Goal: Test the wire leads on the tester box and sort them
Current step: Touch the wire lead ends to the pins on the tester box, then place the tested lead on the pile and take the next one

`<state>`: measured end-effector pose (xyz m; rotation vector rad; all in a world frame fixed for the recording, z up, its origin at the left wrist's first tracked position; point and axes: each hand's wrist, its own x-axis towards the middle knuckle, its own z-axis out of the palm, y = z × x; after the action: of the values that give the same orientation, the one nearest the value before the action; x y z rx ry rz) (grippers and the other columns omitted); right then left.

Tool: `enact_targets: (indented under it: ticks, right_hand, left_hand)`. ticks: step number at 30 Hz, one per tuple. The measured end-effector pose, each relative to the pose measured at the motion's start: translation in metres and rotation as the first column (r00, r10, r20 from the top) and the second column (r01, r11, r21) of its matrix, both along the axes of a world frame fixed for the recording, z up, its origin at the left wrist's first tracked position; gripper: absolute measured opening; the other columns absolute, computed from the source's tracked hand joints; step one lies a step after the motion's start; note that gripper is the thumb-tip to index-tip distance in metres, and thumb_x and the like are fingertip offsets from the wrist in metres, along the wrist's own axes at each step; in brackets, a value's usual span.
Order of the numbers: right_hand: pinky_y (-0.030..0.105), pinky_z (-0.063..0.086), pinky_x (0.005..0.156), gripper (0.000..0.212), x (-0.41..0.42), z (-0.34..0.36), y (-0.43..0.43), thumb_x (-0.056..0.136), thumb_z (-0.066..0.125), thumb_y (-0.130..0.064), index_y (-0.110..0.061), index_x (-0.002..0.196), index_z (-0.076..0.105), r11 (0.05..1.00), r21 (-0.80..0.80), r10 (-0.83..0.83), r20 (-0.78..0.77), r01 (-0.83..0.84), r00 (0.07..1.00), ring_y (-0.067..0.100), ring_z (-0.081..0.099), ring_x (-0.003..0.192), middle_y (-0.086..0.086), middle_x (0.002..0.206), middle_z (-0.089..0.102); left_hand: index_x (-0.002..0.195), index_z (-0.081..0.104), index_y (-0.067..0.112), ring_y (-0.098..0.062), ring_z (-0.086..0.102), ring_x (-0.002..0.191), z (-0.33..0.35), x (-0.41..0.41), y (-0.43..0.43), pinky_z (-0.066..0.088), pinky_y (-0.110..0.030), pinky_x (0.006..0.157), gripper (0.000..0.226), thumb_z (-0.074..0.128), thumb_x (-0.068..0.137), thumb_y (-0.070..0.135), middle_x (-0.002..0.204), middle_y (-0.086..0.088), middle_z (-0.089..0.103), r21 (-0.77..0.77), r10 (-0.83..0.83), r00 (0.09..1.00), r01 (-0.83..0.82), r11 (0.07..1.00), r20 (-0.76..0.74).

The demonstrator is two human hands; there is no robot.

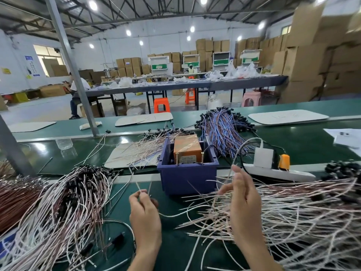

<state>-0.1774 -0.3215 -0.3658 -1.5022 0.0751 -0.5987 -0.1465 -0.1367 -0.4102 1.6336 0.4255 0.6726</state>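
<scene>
The orange tester box [187, 148] sits in a blue plastic bin [187, 174] at the middle of the green bench. My left hand [144, 214] is in front of the bin and pinches the ends of a white wire lead [175, 215] that curves off to the right. My right hand [244, 200] hovers over the big pile of white and pink leads [293, 218] on the right, fingers relaxed and spread, reaching among the wire ends. Another heap of leads with black plugs [64, 202] lies on the left.
A white power strip [281, 172] with a white charger and an orange plug lies right of the bin. Blue and red wire bundles [220, 126] and loose leads on a white board [134, 153] lie behind it. A steel post [78, 83] stands at back left.
</scene>
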Motion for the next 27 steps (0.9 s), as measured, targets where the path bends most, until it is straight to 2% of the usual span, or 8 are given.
enact_targets:
  ticks: [5, 8, 11, 13, 16, 18, 21, 27]
  right_hand:
    - [0.013, 0.027, 0.036, 0.023, 0.013, 0.038, -0.077, 0.104, 0.045, -0.018, -0.025, 0.104, 0.067, 0.947, 0.287, -0.143, -0.03, 0.146, 0.989, 0.0, 0.035, 0.041, -0.009, 0.057, 0.05]
    - [0.012, 0.027, 0.036, 0.023, 0.017, 0.057, -0.128, 0.101, 0.045, -0.016, -0.018, 0.108, 0.067, 0.909, 0.285, -0.297, -0.062, 0.302, 0.953, 0.001, 0.033, 0.041, -0.005, 0.061, 0.044]
    - [0.015, 0.03, 0.042, 0.03, 0.012, 0.07, -0.167, 0.098, 0.042, -0.022, -0.014, 0.112, 0.067, 0.884, 0.109, -0.452, -0.042, 0.454, 0.891, 0.003, 0.039, 0.048, -0.004, 0.065, 0.05]
    - [0.025, 0.039, 0.054, 0.038, 0.008, 0.072, -0.182, 0.095, 0.039, -0.031, -0.015, 0.112, 0.068, 0.825, -0.17, -0.55, -0.017, 0.539, 0.835, 0.008, 0.05, 0.061, -0.001, 0.075, 0.063]
    - [0.043, 0.043, 0.09, 0.039, 0.003, 0.07, -0.185, 0.094, 0.04, -0.033, -0.015, 0.112, 0.069, 0.536, -0.586, -0.688, 0.115, 0.608, 0.717, 0.03, 0.054, 0.095, 0.011, 0.1, 0.07]
    - [0.046, 0.037, 0.099, 0.031, 0.003, 0.065, -0.169, 0.098, 0.046, -0.027, -0.015, 0.114, 0.069, 0.464, -0.652, -0.634, 0.228, 0.599, 0.739, 0.033, 0.054, 0.106, 0.013, 0.108, 0.071]
    - [0.041, 0.035, 0.097, 0.026, 0.007, 0.054, -0.125, 0.099, 0.048, -0.024, -0.015, 0.115, 0.068, 0.491, -0.693, -0.436, 0.33, 0.528, 0.837, 0.028, 0.056, 0.104, 0.009, 0.107, 0.072]
    - [0.035, 0.033, 0.094, 0.022, 0.015, 0.031, -0.02, 0.1, 0.052, -0.019, -0.018, 0.117, 0.066, 0.588, -0.752, -0.125, 0.28, 0.298, 0.952, 0.025, 0.059, 0.105, 0.004, 0.109, 0.072]
  left_hand:
    - [0.112, 0.05, 0.023, -0.017, 0.058, 0.083, -0.001, 0.003, 0.005, 0.04, -0.039, 0.071, 0.021, 0.032, 0.106, 0.033, 0.09, 0.001, 0.062, 0.043, 0.0, 1.0, 0.001, 0.999, -0.015]
    - [0.114, 0.048, 0.024, -0.014, 0.057, 0.083, -0.003, 0.004, 0.006, 0.037, -0.038, 0.076, 0.02, 0.033, 0.106, 0.033, 0.093, 0.005, 0.061, 0.042, 0.002, 1.0, -0.001, 0.999, -0.012]
    - [0.114, 0.047, 0.024, -0.023, 0.056, 0.085, -0.006, 0.006, 0.005, 0.039, -0.041, 0.077, 0.019, 0.033, 0.106, 0.033, 0.093, 0.003, 0.061, 0.064, -0.007, 1.0, 0.009, 0.998, -0.029]
    - [0.114, 0.047, 0.024, -0.026, 0.056, 0.087, -0.006, 0.006, 0.003, 0.039, -0.041, 0.077, 0.019, 0.032, 0.106, 0.033, 0.092, 0.002, 0.059, 0.082, -0.018, 0.999, 0.021, 0.996, -0.032]
    - [0.113, 0.046, 0.023, -0.025, 0.055, 0.087, -0.003, 0.005, -0.002, 0.036, -0.038, 0.077, 0.017, 0.032, 0.107, 0.031, 0.092, 0.002, 0.058, 0.101, -0.035, 0.999, 0.037, 0.994, -0.018]
    - [0.113, 0.046, 0.023, -0.022, 0.056, 0.085, 0.0, 0.003, -0.008, 0.036, -0.036, 0.074, 0.016, 0.032, 0.107, 0.029, 0.091, 0.003, 0.058, 0.117, -0.061, 0.998, 0.062, 0.991, -0.006]
    - [0.11, 0.048, 0.023, -0.018, 0.058, 0.084, 0.011, 0.0, -0.013, 0.039, -0.027, 0.067, 0.017, 0.032, 0.108, 0.03, 0.091, 0.002, 0.06, 0.165, -0.124, 0.992, 0.121, 0.979, 0.011]
    - [0.104, 0.053, 0.023, -0.014, 0.057, 0.068, 0.047, 0.012, 0.047, 0.044, -0.032, 0.061, 0.021, 0.035, 0.107, 0.033, 0.083, 0.001, 0.062, 0.482, -0.176, 0.982, 0.188, 0.856, -0.071]
